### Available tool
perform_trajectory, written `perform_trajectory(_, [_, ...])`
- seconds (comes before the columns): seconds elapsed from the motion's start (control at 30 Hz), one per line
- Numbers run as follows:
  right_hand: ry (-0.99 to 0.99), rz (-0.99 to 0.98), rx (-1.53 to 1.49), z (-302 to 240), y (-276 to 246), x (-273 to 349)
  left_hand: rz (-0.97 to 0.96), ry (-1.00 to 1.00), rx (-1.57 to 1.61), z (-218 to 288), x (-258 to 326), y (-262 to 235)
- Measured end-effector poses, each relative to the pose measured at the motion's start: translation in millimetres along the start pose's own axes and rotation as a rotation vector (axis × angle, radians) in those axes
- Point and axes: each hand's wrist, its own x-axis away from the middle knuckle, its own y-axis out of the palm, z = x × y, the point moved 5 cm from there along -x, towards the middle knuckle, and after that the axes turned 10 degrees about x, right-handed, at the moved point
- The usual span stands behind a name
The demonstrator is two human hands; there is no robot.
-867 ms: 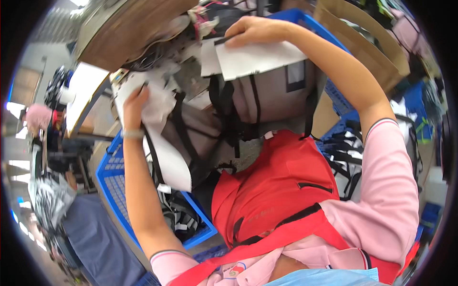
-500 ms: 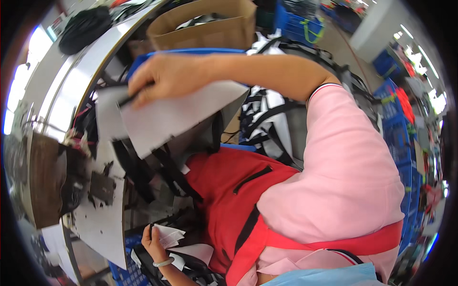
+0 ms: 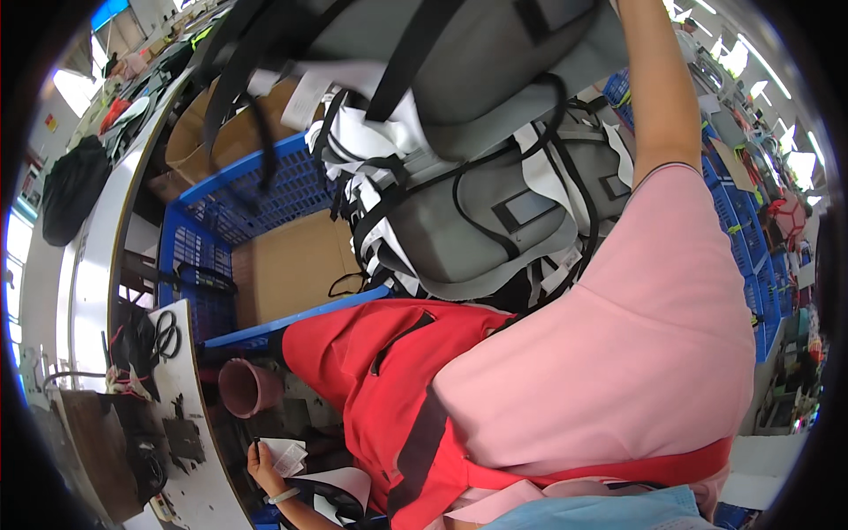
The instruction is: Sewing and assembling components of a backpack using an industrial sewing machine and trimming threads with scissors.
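Observation:
My right forearm reaches up past the top edge, so the right hand is out of sight. Beside that wrist hangs a large grey fabric panel with dangling black straps, blurred on its left side. It is over a pile of similar grey panels with white pieces and black straps. At the lower left, my left hand is closed on small white labels; a thin black tip sticks up by its fingers. A white sheet with black trim lies near that wrist.
A blue plastic crate with brown cardboard in it stands left of the pile. Behind it is a cardboard box. Black-handled scissors lie on the white worktable, near a pink bin. Blue crates line the right.
My right arm has swung from the left up to the far right, and the strapped panel has moved over the pile. The blue crate and pink bin are uncovered. My left hand keeps the labels.

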Motion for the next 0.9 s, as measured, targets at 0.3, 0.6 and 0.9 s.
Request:
perform_trajectory(0.3, [0.199,0.135,1.649,201.7,-338.6,-22.9,-0.186,-0.015,0.05,-43.2,-43.7,47.9])
perform_trajectory(0.6, [0.828,-0.752,1.004,456.5,-123.8,266.0,0.002,-0.016,-0.095,23.8,6.6,42.2])
perform_trajectory(0.9, [0.118,-0.783,1.64,368.2,-20.2,137.1,0.105,0.091,-0.495,27.4,33.5,-0.5])
